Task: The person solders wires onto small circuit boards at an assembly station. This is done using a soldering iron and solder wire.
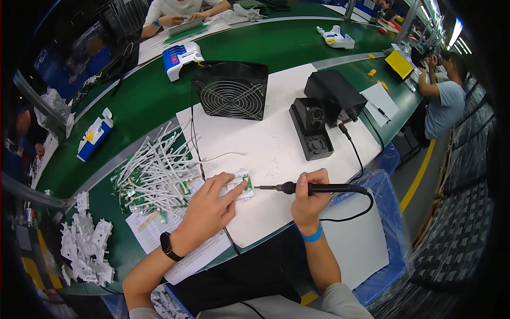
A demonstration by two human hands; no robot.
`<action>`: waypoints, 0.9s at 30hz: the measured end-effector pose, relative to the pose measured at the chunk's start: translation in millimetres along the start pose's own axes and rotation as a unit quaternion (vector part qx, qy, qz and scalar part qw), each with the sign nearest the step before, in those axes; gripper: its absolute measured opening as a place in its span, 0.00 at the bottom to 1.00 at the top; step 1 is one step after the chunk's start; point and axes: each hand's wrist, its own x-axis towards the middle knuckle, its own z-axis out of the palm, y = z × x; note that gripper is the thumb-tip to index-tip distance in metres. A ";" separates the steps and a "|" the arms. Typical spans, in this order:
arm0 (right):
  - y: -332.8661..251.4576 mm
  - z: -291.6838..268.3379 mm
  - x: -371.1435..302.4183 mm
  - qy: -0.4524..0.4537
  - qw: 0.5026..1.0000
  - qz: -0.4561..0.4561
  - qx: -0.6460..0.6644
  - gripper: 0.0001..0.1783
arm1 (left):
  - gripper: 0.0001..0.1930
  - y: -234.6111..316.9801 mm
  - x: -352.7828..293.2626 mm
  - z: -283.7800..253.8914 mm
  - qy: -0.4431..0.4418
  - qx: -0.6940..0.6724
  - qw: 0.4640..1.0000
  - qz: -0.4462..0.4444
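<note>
Green, the small circuit board [248,181] lay with a white plastic piece [244,195] on the white sheet [260,220]. Your left hand [206,210] pressed them, fingers apart; your right hand [309,199] was clamped around the soldering iron [332,188], tip near the board.

There is one soldering iron [288,187], one large black fan [232,91], one iron stand [309,133], one pen [382,112] and three large plastic housings [180,57].
</note>
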 end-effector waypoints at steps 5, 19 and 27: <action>7.3 -2.4 -1.5 -0.054 0.998 0.002 0.028 0.10 | 0.27 0.8 1.1 1.1 0.006 0.009 1.000 0.005; 1.5 1.3 8.2 -0.020 0.999 0.028 -0.025 0.10 | 0.28 0.8 0.3 0.9 0.008 0.006 1.000 0.009; 3.7 2.3 10.7 -0.039 0.997 0.062 -0.016 0.10 | 0.28 -0.3 -0.7 2.1 0.009 0.011 1.000 0.011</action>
